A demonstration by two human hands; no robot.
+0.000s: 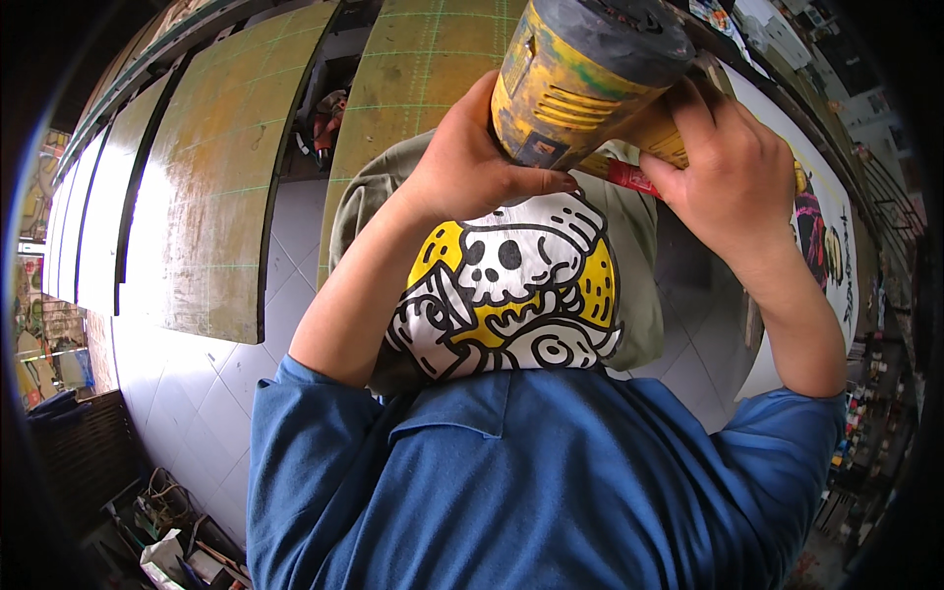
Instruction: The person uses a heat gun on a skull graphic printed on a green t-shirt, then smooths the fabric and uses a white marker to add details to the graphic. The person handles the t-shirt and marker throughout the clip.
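A worn yellow and black heat gun (580, 93) with slotted vents is held up at the top centre, its wide dark end toward me. My left hand (472, 157) is closed around the side of its body, thumb stretched across underneath. My right hand (723, 162) grips its handle, where a red part (629, 177) shows beside the fingers. Directly below lies an olive-green T-shirt (639, 305), spread flat. It bears a black, white and yellow skull print (511, 265). The lower tip of the heat gun is hidden by its body and my left hand.
Long greenish boards (221, 177) with grid lines stand side by side at the left and far side. A red tool (327, 123) sits in the gap between two boards. White sheet with printed figures (831, 226) lies at the right. Cluttered items (187, 551) fill the lower left.
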